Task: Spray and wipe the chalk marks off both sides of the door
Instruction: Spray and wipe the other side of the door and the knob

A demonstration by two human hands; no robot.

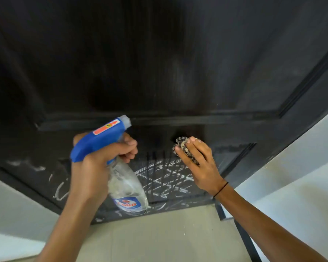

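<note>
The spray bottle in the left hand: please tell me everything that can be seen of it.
The spray bottle has a blue plastic trigger head with a pale grey nozzle and a red-and-white sticker on top. Its body is clear plastic with a blue, white and red label near the base; any liquid level is hard to tell. It is held tilted, nozzle aimed at the dark door, base toward the floor. The left hand grips its neck, fingers curled round the trigger. Nothing else touches it.

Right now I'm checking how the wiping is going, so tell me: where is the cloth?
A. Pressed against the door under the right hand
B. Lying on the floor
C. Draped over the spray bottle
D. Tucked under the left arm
A: the right hand presses the patterned cloth flat against the dark door, above the chalk marks.
</note>
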